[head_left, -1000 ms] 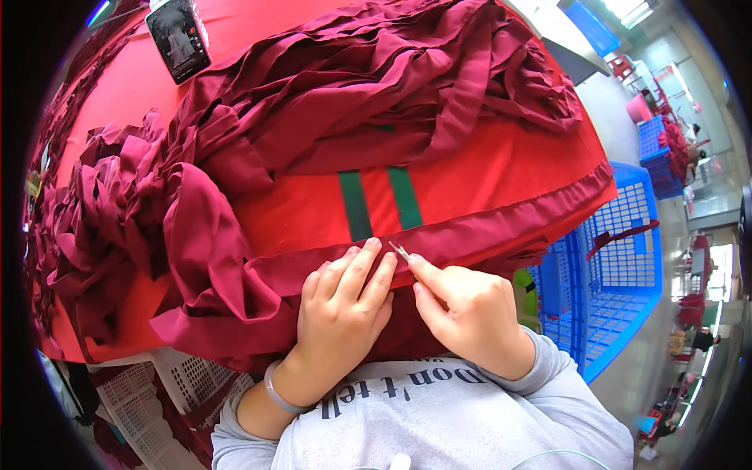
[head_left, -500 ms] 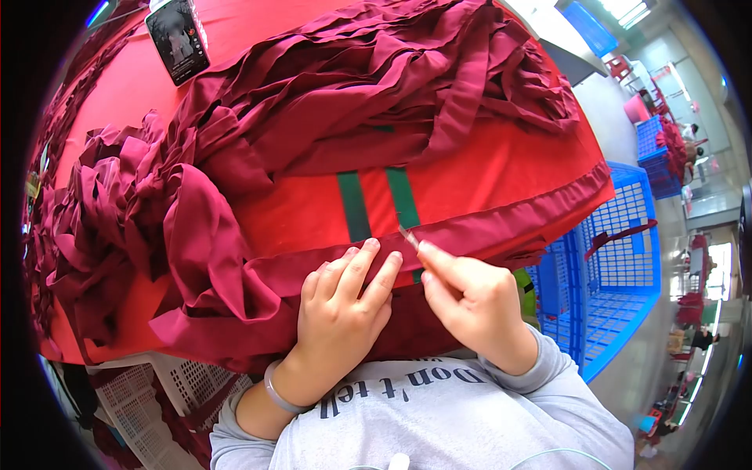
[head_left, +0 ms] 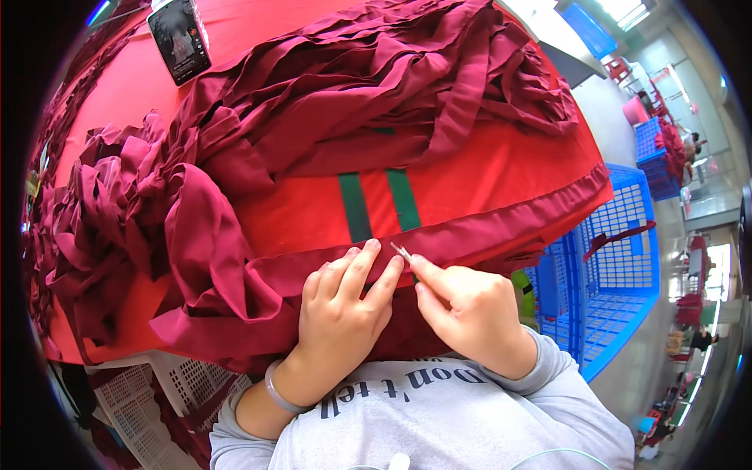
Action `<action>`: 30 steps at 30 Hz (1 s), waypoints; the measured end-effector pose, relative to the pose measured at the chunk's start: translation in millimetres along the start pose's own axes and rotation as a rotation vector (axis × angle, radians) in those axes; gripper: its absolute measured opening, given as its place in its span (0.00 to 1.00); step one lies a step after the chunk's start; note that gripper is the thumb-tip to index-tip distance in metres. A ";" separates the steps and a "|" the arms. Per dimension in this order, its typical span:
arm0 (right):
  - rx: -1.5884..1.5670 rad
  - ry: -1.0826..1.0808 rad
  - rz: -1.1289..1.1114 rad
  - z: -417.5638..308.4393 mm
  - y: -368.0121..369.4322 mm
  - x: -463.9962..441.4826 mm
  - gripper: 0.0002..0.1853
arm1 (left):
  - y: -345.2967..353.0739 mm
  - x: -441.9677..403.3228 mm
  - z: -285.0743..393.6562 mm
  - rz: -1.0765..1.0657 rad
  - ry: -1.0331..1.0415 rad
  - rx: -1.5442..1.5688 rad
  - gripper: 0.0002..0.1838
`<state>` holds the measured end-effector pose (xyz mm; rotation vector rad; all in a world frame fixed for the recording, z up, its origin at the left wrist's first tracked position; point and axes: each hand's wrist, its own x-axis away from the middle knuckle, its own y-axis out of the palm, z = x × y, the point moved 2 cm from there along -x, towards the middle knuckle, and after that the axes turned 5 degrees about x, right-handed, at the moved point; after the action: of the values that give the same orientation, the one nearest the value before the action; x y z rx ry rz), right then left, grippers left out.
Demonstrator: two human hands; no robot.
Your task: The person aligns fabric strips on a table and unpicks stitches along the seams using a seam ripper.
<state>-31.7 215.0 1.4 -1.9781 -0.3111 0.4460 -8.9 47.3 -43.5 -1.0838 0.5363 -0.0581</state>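
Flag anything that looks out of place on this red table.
The phone, screen lit, at the far left looks slightly odd beside the maroon fabric: it seems unrelated to cloth work. I see nothing spilled.

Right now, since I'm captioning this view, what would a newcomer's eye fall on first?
Probably the big heap of crumpled dark-red fabric strips across the bright-red table. Next, at the table's near side, the bare left hand lying on a long dark-red fabric band, and the bare right hand holding a small, thin tool close by.
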 end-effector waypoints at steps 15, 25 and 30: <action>-0.005 0.016 0.013 7.7 -0.5 1.2 0.17 | 0.5 0.5 0.4 0.006 0.000 -0.005 0.24; -0.047 0.044 0.069 4.0 0.5 -6.8 0.16 | -1.6 0.8 0.1 -0.006 -0.001 0.009 0.23; 0.028 -0.016 0.013 2.8 3.5 -2.3 0.16 | -0.3 -0.1 1.1 0.012 0.000 0.002 0.23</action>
<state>-34.9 214.9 -2.5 -1.9511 -0.3005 0.4726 -8.5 48.1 -42.8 -1.0790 0.5428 -0.0481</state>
